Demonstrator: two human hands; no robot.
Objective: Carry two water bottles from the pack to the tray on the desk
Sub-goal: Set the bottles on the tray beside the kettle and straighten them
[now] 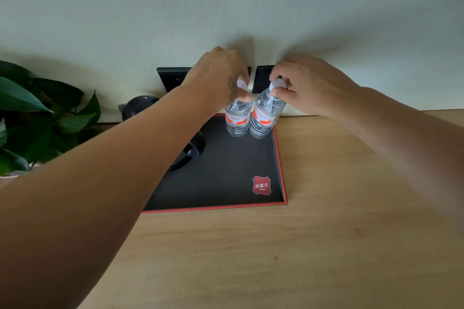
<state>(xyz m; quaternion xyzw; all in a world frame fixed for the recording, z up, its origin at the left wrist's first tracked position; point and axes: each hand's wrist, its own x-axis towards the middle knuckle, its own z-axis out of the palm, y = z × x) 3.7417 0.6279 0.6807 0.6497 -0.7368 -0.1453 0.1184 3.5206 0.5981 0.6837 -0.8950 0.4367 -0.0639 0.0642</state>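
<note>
Two clear water bottles with red-and-white labels stand upright, side by side, in the far right corner of a black tray (226, 178) with a red rim. My left hand (216, 75) grips the neck and white cap of the left bottle (237, 121). The cap of the right bottle (263, 120) is pinched in the fingers of my right hand (308, 85). Both bottle bases rest on the tray floor. The pack is not in view.
The tray lies on a light wooden desk (326, 233) against a pale wall. A dark kettle (140, 108) stands at the tray's left, mostly behind my left forearm. Green plant leaves (37, 120) fill the left edge. Two black wall plates (173, 78) sit behind the bottles.
</note>
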